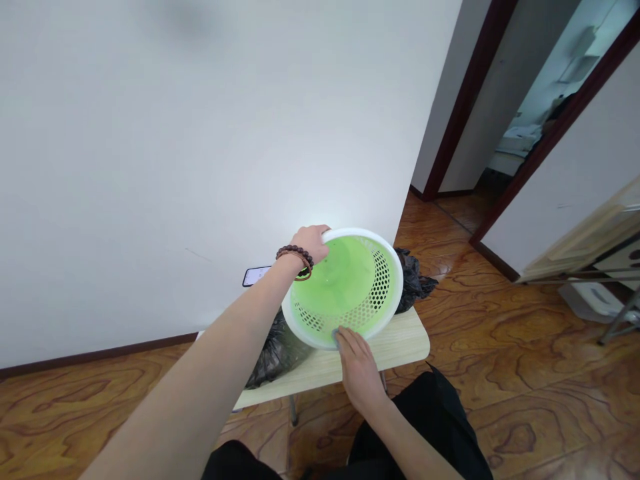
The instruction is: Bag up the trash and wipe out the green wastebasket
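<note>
A round green basket (345, 273) with a white rim and rows of holes is held tilted above a small light wood table (405, 340). My left hand (311, 243), with a beaded bracelet on its wrist, grips the rim at the upper left. At the near edge, my right hand (356, 357) has its fingers together against the rim, pressing a small greyish thing that is mostly hidden. Below the basket, a black plastic bag (277, 353) lies on the left of the table, and another black bag (414, 283) shows at the right.
A phone (255, 275) with a lit screen is beside my left forearm, near the white wall (200, 133). An open doorway with dark red frames stands at the right. A whitish plastic container (593, 300) sits on the wooden floor at the far right, by metal legs.
</note>
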Motion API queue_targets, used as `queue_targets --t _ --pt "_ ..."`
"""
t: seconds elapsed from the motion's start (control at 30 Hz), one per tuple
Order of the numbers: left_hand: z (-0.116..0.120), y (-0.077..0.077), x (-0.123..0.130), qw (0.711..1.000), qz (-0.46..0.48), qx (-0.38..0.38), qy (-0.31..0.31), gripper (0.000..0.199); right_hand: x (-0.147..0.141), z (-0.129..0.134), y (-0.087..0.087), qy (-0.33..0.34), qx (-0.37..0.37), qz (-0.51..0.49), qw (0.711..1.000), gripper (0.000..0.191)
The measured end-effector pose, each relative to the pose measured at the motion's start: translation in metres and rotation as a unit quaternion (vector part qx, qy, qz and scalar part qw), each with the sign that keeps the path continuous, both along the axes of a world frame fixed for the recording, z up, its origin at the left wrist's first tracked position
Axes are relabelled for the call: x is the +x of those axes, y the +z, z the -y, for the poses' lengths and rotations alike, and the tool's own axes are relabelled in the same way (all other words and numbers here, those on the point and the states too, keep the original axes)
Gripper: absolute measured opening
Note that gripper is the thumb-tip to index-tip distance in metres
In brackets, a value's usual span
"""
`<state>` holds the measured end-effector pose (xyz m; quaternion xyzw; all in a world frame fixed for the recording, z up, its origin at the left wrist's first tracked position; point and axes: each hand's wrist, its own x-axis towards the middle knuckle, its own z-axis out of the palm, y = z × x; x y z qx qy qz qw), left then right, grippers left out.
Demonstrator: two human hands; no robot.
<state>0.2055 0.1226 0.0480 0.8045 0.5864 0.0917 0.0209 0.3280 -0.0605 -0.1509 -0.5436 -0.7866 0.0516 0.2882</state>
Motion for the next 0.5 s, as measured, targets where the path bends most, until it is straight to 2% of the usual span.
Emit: queue_targets --t 0.1,0.2,0.33,0.4,0.5 --pt "0.001 0.000 -0.001 1.000 -0.005 0.006 0.000 0.045 -0.003 0.000 0.002 0.031 -0.001 -0.010 0.999 0.051" --pt "0.000 -0.003 -0.002 1.000 -0.006 0.012 -0.008 0.045 0.020 -0.006 0.001 0.036 0.004 0.013 0.999 0.052" --pt "-0.001 -0.006 0.000 1.000 0.001 0.019 -0.018 0.043 0.051 -0.015 -0.002 -0.006 0.017 0.036 0.999 0.051" --pt "-0.001 -0.005 0.001 1.000 0.002 0.018 -0.016 0.043 0.048 -0.015 -0.004 -0.027 0.025 0.022 0.999 0.049" --pt "0.001 -0.002 0.003 1.000 -0.002 0.009 -0.003 0.044 0.017 -0.008 -0.003 -0.034 0.015 -0.044 0.998 0.045"
